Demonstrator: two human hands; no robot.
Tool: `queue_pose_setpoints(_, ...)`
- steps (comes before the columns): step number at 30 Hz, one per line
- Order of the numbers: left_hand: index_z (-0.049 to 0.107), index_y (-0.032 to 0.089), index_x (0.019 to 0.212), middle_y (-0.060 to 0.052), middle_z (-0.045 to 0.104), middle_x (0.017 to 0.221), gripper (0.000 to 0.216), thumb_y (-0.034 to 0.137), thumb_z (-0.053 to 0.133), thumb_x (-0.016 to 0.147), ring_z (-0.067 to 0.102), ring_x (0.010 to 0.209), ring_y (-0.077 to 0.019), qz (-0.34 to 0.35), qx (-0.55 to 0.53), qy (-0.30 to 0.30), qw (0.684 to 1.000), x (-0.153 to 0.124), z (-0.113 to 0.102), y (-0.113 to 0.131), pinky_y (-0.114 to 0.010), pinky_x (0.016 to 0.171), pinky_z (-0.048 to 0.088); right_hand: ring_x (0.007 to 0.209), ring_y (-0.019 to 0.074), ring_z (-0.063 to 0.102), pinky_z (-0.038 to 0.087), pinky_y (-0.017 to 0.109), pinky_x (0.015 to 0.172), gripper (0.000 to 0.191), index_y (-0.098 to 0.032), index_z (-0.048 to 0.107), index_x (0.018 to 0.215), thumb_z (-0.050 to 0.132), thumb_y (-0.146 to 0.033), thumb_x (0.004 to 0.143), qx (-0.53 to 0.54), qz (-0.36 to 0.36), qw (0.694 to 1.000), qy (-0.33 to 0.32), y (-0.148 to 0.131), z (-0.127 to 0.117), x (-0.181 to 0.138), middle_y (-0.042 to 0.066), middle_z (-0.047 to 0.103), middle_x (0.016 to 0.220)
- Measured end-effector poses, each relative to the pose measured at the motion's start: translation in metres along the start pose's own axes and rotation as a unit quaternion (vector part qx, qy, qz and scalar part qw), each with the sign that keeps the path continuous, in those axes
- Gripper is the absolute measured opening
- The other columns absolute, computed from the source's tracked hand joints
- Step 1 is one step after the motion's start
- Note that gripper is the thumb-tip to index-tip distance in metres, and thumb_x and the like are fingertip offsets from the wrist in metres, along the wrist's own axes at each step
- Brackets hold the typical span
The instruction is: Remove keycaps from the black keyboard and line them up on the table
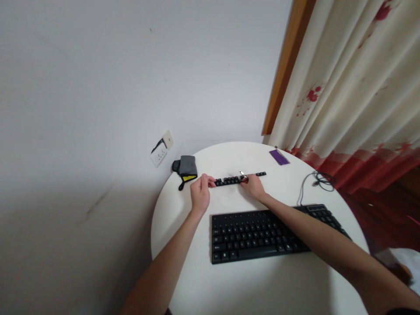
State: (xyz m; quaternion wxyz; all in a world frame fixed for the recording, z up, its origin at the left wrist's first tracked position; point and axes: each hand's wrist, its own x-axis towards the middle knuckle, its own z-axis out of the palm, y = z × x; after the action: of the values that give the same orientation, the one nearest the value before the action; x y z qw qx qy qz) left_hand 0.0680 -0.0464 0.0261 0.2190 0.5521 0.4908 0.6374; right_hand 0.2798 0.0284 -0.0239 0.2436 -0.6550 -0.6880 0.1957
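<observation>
Loose black keycaps [231, 180] stand in rows on the white table, beyond the black keyboard [249, 236]. At their left end is my left hand [201, 192], its fingers pinched together; whatever they hold, if anything, is too small to make out. My right hand [254, 187] lies by the right part of the rows, closed around a small silver metal tool [242, 174] whose tip points up and left. Its fingers hide some keycaps, and a few more [261, 174] show beyond it. The keyboard's top row looks flat, with small pale dots; my right forearm crosses over its right part.
A grey folded cloth [188, 166] with a yellow lining lies at the table's left edge. Toward the back right is a purple flat item [279, 157]. The keyboard's coiled cable [323, 180] reaches the right edge. A wall with sockets [159, 154] borders the round table [183, 227].
</observation>
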Motion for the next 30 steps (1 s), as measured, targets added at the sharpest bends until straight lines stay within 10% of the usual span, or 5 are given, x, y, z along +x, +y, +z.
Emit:
queue_pose_setpoints(18,0.065,0.015,0.066,-0.001,0.058,0.052,0.053,0.047,0.036,0.097,0.056,0.051,-0.0123,-0.001,0.006,0.146,0.989,0.014,-0.014,-0.002,-0.023,0.053,0.043,0.08,0.0185,0.056,0.046,0.03,0.074,0.045,-0.019,0.067,0.101,0.037,-0.052,0.097,0.269,-0.102,0.956,0.061,0.03,-0.112,-0.089,0.005,0.061,0.084)
queue_pose_setpoints(22,0.065,0.015,0.066,-0.001,0.058,0.052,0.052,0.046,0.037,0.097,0.055,0.051,-0.0123,0.005,0.019,0.136,0.991,0.012,-0.011,-0.003,-0.024,0.054,0.043,0.059,0.0138,0.045,0.039,0.026,0.056,0.041,-0.017,0.064,0.106,0.04,-0.049,0.097,0.271,-0.095,0.958,-0.001,0.047,-0.115,-0.102,-0.001,0.05,0.067)
queue_pose_setpoints(30,0.065,0.014,0.064,-0.002,0.058,0.052,0.052,0.044,0.038,0.096,0.053,0.051,-0.0123,0.015,0.038,0.128,0.991,0.013,-0.007,-0.009,-0.024,0.053,0.042,0.071,0.0161,0.057,0.046,0.028,0.068,0.031,-0.016,0.069,0.081,0.056,-0.042,0.092,0.233,-0.174,0.948,-0.13,0.05,-0.131,-0.111,0.005,0.064,0.077)
